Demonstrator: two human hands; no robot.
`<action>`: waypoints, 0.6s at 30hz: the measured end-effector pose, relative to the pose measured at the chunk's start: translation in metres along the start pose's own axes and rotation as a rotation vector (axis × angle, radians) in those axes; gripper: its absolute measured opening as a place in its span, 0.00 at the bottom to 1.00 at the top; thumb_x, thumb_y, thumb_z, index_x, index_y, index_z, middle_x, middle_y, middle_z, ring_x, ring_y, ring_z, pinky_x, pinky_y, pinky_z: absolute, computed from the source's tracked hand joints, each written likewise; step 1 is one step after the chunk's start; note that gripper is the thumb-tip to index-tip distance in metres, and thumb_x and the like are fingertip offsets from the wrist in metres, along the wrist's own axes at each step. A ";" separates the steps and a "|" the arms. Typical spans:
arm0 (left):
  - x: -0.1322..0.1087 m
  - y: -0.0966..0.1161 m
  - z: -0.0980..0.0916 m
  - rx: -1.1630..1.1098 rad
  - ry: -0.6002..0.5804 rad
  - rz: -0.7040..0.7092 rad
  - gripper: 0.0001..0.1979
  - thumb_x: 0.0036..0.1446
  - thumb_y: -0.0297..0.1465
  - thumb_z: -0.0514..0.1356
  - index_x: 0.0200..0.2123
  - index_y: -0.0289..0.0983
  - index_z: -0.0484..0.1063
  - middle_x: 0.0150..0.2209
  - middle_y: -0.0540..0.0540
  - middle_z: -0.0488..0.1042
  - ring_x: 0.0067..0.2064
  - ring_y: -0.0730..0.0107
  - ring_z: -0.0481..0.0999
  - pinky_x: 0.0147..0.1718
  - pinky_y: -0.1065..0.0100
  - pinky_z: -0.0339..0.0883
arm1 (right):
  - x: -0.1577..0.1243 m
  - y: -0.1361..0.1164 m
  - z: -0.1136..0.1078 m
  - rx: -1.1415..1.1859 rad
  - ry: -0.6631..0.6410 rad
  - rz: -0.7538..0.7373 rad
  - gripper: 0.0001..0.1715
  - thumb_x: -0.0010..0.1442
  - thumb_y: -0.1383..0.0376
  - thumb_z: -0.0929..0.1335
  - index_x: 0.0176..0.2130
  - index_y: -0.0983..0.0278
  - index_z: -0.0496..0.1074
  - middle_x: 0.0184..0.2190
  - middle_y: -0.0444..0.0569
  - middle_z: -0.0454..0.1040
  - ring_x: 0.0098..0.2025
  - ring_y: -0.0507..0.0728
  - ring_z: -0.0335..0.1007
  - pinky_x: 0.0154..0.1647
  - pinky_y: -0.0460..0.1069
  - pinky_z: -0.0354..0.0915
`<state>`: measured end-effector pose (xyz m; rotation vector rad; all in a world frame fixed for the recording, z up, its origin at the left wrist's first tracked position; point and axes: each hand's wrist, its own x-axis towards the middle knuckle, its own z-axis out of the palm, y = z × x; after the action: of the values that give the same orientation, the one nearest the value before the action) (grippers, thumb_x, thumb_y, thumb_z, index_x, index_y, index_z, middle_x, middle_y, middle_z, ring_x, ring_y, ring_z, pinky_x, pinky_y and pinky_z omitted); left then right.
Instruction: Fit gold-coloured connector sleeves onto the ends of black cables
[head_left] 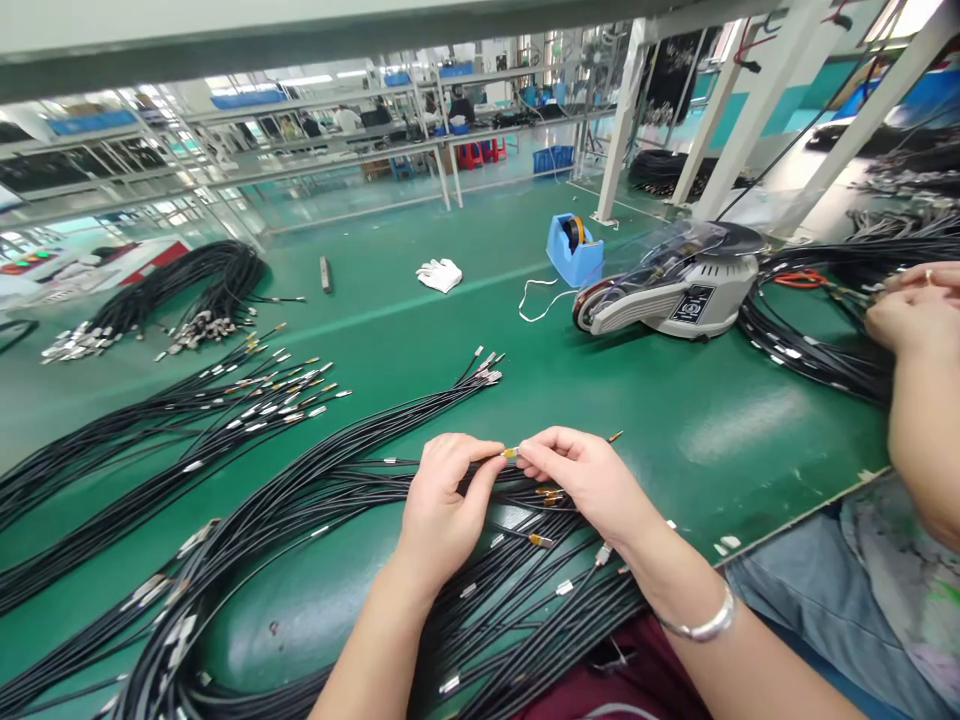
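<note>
My left hand [448, 500] pinches a thin black cable between thumb and fingertips. Close beside it, my right hand [589, 480] is closed on the same cable's end. A small yellow-wrapped connector [511, 453] shows between the two sets of fingertips; its tip is hidden by my right fingers. Under and around both hands lies a bundle of black cables [360, 485], some with white labels and yellow-taped ends [540, 541]. A looped cable bundle [292, 460] runs to the left, its metal-tipped ends [487, 372] beyond my hands.
More cable bundles [150, 420] lie left on the green table [675, 390]. Farther back are a white glove [439, 275], a blue tape dispenser [574, 250] and a grey machine with a reel [690, 290]. At right, a co-worker's hand [919, 310] is by coiled cables [810, 350].
</note>
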<state>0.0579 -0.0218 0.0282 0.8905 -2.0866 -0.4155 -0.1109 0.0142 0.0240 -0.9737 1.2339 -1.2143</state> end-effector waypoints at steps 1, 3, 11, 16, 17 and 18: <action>0.000 0.000 0.000 0.014 -0.007 0.001 0.09 0.57 0.27 0.60 0.42 0.39 0.71 0.34 0.50 0.73 0.38 0.73 0.70 0.41 0.66 0.63 | 0.001 0.001 0.000 0.007 0.004 0.001 0.16 0.54 0.56 0.70 0.32 0.68 0.74 0.29 0.47 0.74 0.33 0.51 0.69 0.37 0.47 0.64; -0.001 0.001 0.001 0.042 -0.021 0.023 0.14 0.56 0.27 0.61 0.47 0.39 0.70 0.35 0.49 0.72 0.38 0.73 0.69 0.41 0.66 0.63 | 0.002 0.001 0.000 0.017 0.009 0.010 0.16 0.54 0.56 0.70 0.32 0.68 0.73 0.29 0.47 0.74 0.33 0.51 0.68 0.38 0.47 0.64; 0.000 0.001 0.010 0.141 0.029 0.160 0.10 0.56 0.24 0.60 0.42 0.39 0.73 0.28 0.50 0.70 0.33 0.72 0.67 0.38 0.64 0.61 | 0.002 0.006 -0.002 0.009 0.014 0.030 0.17 0.54 0.55 0.70 0.29 0.69 0.72 0.27 0.48 0.73 0.30 0.51 0.67 0.36 0.47 0.64; 0.003 0.002 0.013 0.327 0.022 0.291 0.09 0.57 0.23 0.58 0.41 0.37 0.72 0.28 0.48 0.70 0.33 0.69 0.66 0.44 0.59 0.60 | 0.006 0.002 0.001 -0.168 0.071 -0.011 0.16 0.56 0.56 0.67 0.27 0.67 0.71 0.27 0.48 0.73 0.30 0.53 0.67 0.35 0.49 0.64; 0.003 0.002 0.014 0.360 0.014 0.296 0.08 0.58 0.24 0.57 0.41 0.36 0.72 0.28 0.48 0.71 0.33 0.69 0.66 0.43 0.60 0.60 | 0.000 -0.003 -0.002 -0.250 0.099 -0.052 0.15 0.57 0.57 0.67 0.28 0.67 0.72 0.27 0.47 0.74 0.30 0.53 0.68 0.35 0.49 0.63; 0.003 0.002 0.016 0.386 0.007 0.293 0.07 0.59 0.25 0.56 0.40 0.36 0.72 0.28 0.47 0.71 0.33 0.67 0.66 0.42 0.60 0.60 | -0.009 -0.010 -0.008 -0.329 0.130 -0.104 0.14 0.58 0.58 0.66 0.28 0.66 0.72 0.27 0.47 0.74 0.31 0.54 0.68 0.36 0.49 0.63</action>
<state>0.0434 -0.0232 0.0215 0.7774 -2.2870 0.1511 -0.1195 0.0219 0.0338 -1.2264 1.5354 -1.1919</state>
